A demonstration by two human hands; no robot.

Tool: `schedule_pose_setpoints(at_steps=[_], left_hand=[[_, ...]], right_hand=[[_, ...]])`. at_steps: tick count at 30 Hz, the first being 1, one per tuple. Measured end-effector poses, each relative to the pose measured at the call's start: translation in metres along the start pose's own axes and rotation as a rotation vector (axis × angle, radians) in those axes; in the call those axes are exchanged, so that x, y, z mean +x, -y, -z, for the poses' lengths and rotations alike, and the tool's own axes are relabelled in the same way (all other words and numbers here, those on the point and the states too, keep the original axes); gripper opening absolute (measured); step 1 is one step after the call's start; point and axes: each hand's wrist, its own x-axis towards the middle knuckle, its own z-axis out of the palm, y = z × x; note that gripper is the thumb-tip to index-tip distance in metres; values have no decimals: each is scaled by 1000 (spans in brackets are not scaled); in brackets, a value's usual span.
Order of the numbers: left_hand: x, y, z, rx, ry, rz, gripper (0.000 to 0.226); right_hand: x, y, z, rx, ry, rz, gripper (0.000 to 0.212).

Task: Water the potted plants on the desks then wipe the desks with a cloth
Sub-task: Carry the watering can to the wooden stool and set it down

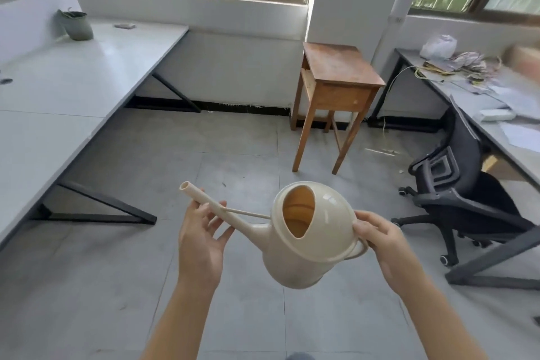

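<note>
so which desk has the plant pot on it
The white desk on the left: the grey pot stands near its far end. The right desk carries papers and a bag.

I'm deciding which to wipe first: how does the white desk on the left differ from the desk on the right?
The left desk is white and holds a grey plant pot plus a small flat item; the right desk is grey and strewn with papers and a plastic bag. An office chair stands at the right desk; none shows at the left desk. Both stand on dark angled legs.
</note>
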Motion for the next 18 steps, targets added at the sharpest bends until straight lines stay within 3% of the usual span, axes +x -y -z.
schedule_pose_setpoints(at_steps=[6, 10, 13, 16, 18], left_hand=[[106, 18, -61, 21, 4, 23, 22], [176, 38, -111, 8, -8, 26, 22], [226, 48, -152, -26, -30, 13, 22], [274, 54, -194, -30, -46, -5, 24], [306, 57, -217, -22, -54, -11, 24]], right_hand=[[117, 16, 19, 4, -17, -3, 39], [203, 27, 45, -9, -8, 18, 51], [267, 42, 63, -23, 16, 14, 40], [328, 62, 80, -22, 27, 10, 46], [368, 73, 89, -17, 34, 0, 40]])
